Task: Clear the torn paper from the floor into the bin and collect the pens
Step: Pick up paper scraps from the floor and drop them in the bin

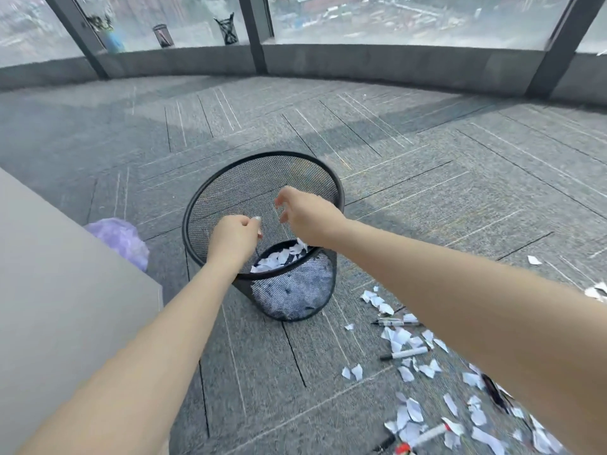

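Observation:
A black mesh bin (262,156) stands on the grey carpet with white torn paper (282,257) piled in its bottom. My left hand (235,236) hovers over the near side of the bin's mouth with its fingers curled in; nothing shows in it. My right hand (305,215) hangs over the middle of the mouth, fingers loosely spread and pointing down, holding nothing. More torn paper scraps (410,412) litter the floor at the lower right. Among them lie a clear pen (397,321), a black-capped marker (405,353) and a white marker with a red end (427,435).
A grey desk top (49,274) fills the left side, with a purple plastic bag (121,238) on the floor behind its corner. A curved ledge below the windows carries a mesh pen holder (226,29) and a small dark cup (161,34). Bare carpet (427,152) lies beyond the bin.

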Available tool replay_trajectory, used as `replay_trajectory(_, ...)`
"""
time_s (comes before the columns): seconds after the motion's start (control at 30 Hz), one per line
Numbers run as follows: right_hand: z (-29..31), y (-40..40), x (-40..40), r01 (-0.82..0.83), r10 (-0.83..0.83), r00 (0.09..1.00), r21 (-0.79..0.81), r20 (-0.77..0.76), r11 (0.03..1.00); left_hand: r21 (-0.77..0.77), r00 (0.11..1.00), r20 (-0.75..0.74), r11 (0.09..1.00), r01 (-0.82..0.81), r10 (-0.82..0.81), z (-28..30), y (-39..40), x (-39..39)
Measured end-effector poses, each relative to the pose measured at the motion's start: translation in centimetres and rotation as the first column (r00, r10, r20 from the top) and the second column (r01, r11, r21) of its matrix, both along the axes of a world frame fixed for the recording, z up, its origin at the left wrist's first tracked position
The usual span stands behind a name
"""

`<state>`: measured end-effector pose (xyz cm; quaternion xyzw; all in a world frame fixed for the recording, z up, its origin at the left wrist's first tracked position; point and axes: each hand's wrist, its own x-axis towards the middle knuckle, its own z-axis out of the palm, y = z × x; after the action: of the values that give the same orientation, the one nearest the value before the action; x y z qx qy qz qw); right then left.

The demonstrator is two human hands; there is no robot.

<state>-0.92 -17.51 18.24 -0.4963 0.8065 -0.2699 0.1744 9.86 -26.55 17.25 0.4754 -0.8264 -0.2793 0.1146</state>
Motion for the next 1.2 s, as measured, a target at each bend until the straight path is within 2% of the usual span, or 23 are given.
replay_trajectory(0.13,0.8,0.8,-0.5,0.034,-0.02,0.994,-0.137,0.103,0.99,-0.102,0.997,0.08,0.995,0.013,-0.005,-0.3,0.1,0.2)
replay_trajectory(0.3,1.1,1.2,-0.7,0.034,0.009,0.972,-0.177,0.236,0.984,-0.148,0.991,0.115,0.986,0.079,-0.062,-0.4,0.6,0.5)
replay_trajectory(0.37,1.1,1.7,-0.5,-0.001,0.032,0.986,-0.186,0.166,0.982,-0.182,0.991,0.113,0.979,0.095,-0.075,-0.1,0.9,0.4)
replay_trajectory(0.43,0.3,2.6,-0.7,-0.095,0.092,0.995,-0.087,-0.035,0.992,-0.154,0.995,0.068,0.985,0.079,-0.069,0.0,1.1,0.2)
replay_trajectory(0.5,-0.6,3.9,-1.1,-0.161,0.168,0.955,0.05,-0.245,0.986,-0.058,0.998,-0.014,0.997,0.06,-0.061,0.0,0.8,-0.2)
replay_trajectory(0.53,-1.0,4.5,-1.4,-0.168,0.183,0.935,0.077,-0.303,0.983,0.017,0.996,-0.072,0.999,0.046,-0.045,0.1,0.6,-0.3)
replay_trajectory(0.63,-1.7,6.1,-1.7,-0.161,0.158,0.942,0.015,-0.296,0.987,0.192,0.986,-0.167,0.981,0.024,0.008,0.2,-0.3,0.1)
replay_trajectory(0.8,-2.6,8.9,-1.6,-0.167,0.114,0.961,-0.195,-0.253,0.966,0.181,0.98,-0.191,0.983,-0.012,0.047,0.2,-0.8,0.3)
replay_trajectory(0.87,-2.6,10.4,-1.5,-0.111,0.058,0.98,-0.279,-0.191,0.954,0.157,0.977,-0.202,0.987,-0.035,0.067,0.2,-0.8,0.2)
replay_trajectory(1.0,-3.9,14.3,-2.3,0.084,-0.114,0.992,-0.403,-0.05,0.911,0.221,0.974,-0.217,0.975,-0.023,0.072,0.5,-0.8,0.2)
replay_trajectory(1.07,-5.0,16.3,-3.1,0.182,-0.198,0.98,-0.373,-0.006,0.91,0.271,0.969,-0.223,0.962,-0.038,0.101,0.6,-1.2,0.4)
replay_trajectory(1.2,-8.1,21.2,-5.0,0.348,-0.34,0.937,-0.193,0.076,0.917,0.428,0.904,-0.337,0.898,-0.103,0.264,0.9,-1.6,0.8)
